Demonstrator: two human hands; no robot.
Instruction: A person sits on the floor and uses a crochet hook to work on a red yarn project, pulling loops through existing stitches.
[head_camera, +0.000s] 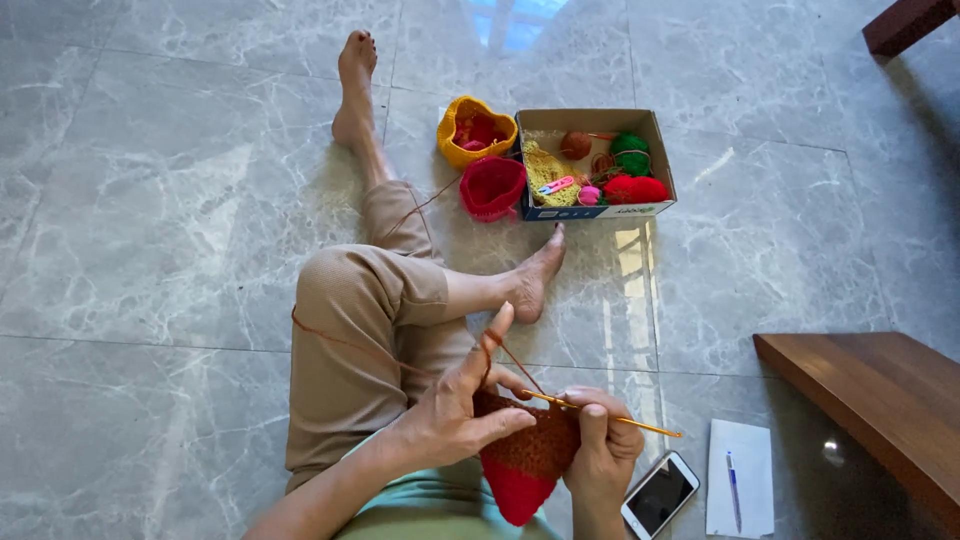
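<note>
My left hand (462, 400) pinches the upper edge of a crocheted piece (525, 460), brown on top and red below, with its index finger raised and a brown yarn strand (345, 343) looped over it. My right hand (603, 440) grips a thin golden crochet hook (640, 425) and the right side of the same piece. The hook's tip pokes into the brown stitches between both hands. The yarn runs from the finger across my bent leg toward the box.
A cardboard box (640, 122) with several yarn balls stands on the marble floor ahead, beside a yellow crocheted basket (450, 130) and a red one (492, 187). A phone (660, 494), a paper sheet (725, 500) with a pen (733, 476) and a wooden bench (880, 400) lie at my right.
</note>
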